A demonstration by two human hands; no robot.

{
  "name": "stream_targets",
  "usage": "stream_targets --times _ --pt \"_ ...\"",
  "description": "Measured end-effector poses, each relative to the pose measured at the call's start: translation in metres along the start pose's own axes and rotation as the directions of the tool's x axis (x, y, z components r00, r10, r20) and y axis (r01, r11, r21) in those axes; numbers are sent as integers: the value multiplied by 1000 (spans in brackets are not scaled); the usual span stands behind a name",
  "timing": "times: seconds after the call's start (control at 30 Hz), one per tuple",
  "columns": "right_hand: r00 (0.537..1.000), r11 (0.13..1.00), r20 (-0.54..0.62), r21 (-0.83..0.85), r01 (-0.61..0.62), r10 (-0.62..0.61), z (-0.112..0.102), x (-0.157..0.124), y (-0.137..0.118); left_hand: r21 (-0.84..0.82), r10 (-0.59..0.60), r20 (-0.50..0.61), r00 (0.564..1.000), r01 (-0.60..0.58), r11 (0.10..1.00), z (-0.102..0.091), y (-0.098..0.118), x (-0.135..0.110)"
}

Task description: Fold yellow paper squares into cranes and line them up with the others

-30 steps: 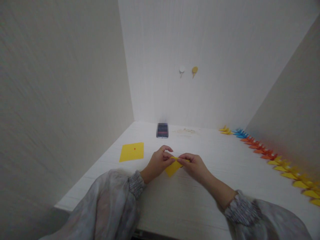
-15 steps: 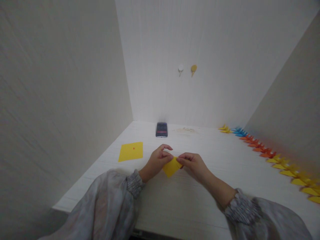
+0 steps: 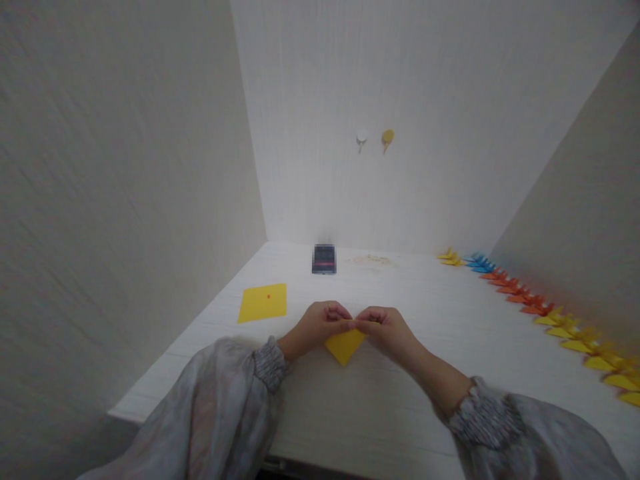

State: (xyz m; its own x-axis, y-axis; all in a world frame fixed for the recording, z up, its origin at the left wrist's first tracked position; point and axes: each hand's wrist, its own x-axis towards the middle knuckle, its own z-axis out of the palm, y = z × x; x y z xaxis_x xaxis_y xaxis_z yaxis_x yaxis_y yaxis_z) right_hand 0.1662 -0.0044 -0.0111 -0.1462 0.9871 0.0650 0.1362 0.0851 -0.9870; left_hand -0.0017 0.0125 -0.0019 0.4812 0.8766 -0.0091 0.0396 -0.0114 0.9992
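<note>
Between my hands is a folded piece of yellow origami paper (image 3: 345, 345), one corner pointing down toward me. My left hand (image 3: 323, 323) pinches its upper edge between thumb and curled fingers. From the other side, my right hand (image 3: 383, 325) grips the same edge close by, so the two thumbs nearly meet. The fingers cover the top of the paper, and its folds there are hidden. To the left of my left hand lies a flat stack or sheet of yellow paper (image 3: 263, 303) with a small red dot on it.
A phone (image 3: 324, 260) with a blurred screen lies near the back wall. Along the right side runs a row of folded paper cranes in yellow (image 3: 575, 343), red (image 3: 517, 293) and blue (image 3: 480, 263). Two hooks (image 3: 387, 138) are fixed to the back wall.
My left fingers have curled in and closed on the paper's upper edge beside my right hand. The paper has turned slightly, its lower corner shifting down and right.
</note>
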Motion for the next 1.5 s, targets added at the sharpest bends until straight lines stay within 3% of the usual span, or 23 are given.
stream_targets --times 0.13,0.43,0.73,0.87,1.07,1.27,1.4,1.5 --pt "1000 996 23 -87 12 -10 2 0 2 32 -52 -29 998 53 998 1 -3 1" --pt "998 990 56 132 -49 42 -3 2 -5 23 -62 -110 992 65 998 1 6 -1" --pt "990 985 -136 165 53 -30 -44 9 -11 48 -18 -212 977 29 998 -10 -2 5" --pt "991 984 -117 156 80 -62 -33 7 -9 -7 -42 -185 982 41 999 -6 -1 4" --pt "999 999 -7 22 46 -46 -3 2 -6 -39 -78 -126 989 73 997 -1 1 1" --pt "999 998 -12 -56 35 -36 -4 8 7 72 -62 -113 992 70 995 0 3 -1" --pt "998 973 31 -223 56 -51 -2 7 4 228 1 -80 997 18 973 -1 -2 -1" --pt "995 944 74 -319 83 -63 -2 4 -1 236 -20 -43 999 29 971 0 -3 -2"
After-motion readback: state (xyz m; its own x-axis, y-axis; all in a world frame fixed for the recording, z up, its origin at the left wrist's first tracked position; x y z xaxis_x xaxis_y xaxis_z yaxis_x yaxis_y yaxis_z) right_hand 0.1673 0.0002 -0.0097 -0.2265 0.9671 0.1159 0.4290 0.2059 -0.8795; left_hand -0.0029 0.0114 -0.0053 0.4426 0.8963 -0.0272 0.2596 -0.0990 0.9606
